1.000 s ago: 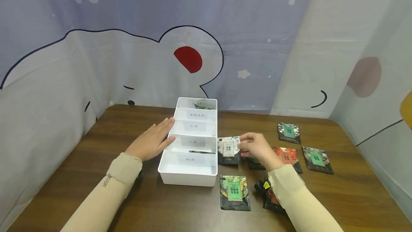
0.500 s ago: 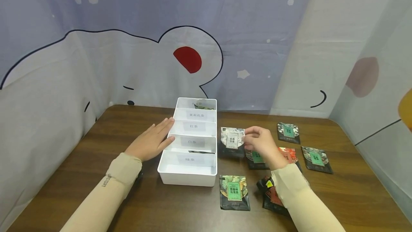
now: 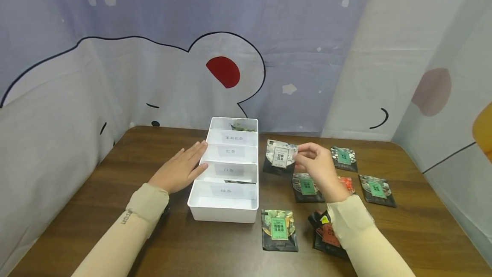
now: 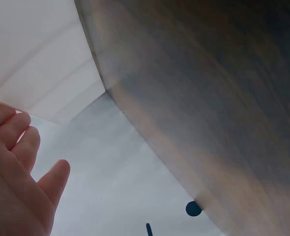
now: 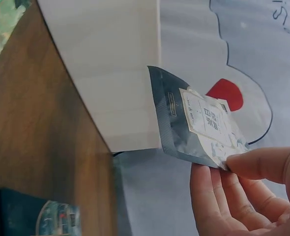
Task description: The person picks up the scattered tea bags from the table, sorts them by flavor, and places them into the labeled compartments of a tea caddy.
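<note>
My right hand (image 3: 316, 166) pinches a white and black tea sachet (image 3: 280, 157) by its right edge, thumb on the front. In the right wrist view the sachet (image 5: 196, 118) hangs above the table, beside the white box's wall (image 5: 105, 73). My left hand (image 3: 180, 166) lies with straight fingers along the left rim of the white divided box (image 3: 223, 213). The box has several labelled compartments. One sachet (image 3: 242, 128) stands in the farthest compartment, and the edge of another (image 3: 240, 182) shows in the one labelled 白茶.
A yellow-green sachet (image 3: 279, 230) lies right of the box's near end. A green-labelled sachet (image 3: 307, 187), a mostly hidden red one (image 3: 347, 184), and two more sachets (image 3: 344, 158) (image 3: 378, 190) lie further right. Dark red packets (image 3: 328, 238) lie by the right sleeve. A printed curtain (image 3: 292, 54) hangs behind.
My right hand has raised the white sachet up and away from beside the box, slightly right, uncovering the green-labelled sachet. My left hand has stayed at the box's rim.
</note>
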A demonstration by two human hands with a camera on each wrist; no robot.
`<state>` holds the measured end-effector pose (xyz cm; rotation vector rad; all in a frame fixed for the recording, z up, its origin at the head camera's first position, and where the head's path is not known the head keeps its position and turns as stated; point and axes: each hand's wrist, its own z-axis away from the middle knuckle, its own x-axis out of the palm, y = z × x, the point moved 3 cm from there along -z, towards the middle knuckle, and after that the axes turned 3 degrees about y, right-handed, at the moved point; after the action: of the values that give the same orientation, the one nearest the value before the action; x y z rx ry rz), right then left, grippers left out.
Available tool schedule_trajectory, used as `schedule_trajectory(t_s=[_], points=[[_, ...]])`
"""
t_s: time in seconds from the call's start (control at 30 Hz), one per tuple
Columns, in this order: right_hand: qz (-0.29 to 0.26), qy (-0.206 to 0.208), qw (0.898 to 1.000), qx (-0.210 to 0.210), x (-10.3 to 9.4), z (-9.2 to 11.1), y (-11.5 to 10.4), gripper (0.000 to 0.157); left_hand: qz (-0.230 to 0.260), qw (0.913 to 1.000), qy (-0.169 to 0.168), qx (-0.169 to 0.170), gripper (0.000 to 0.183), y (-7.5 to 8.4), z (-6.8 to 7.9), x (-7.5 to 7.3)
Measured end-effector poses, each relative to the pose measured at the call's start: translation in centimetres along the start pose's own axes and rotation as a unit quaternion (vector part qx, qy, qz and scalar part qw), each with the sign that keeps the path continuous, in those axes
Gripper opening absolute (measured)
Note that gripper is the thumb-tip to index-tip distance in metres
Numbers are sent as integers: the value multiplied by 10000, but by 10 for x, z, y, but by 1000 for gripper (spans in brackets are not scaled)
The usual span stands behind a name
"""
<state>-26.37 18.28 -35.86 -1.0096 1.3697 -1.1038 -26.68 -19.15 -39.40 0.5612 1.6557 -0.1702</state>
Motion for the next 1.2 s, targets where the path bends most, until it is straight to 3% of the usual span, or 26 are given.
schedule_trajectory(t_s=[0.5,0.9,1.2], points=[[-530,99,9970,-549,10,6,-25,20,19,10000,-13,-27,71,0,0,0],[-968,-57,9909,-934,34,13,-34,17,22,10000,-4,-21,70,-1,-1,2],[-914,-295,9877,-1232,53,18,-34,16,55,10000,-42,-60,70,0,0,1]])
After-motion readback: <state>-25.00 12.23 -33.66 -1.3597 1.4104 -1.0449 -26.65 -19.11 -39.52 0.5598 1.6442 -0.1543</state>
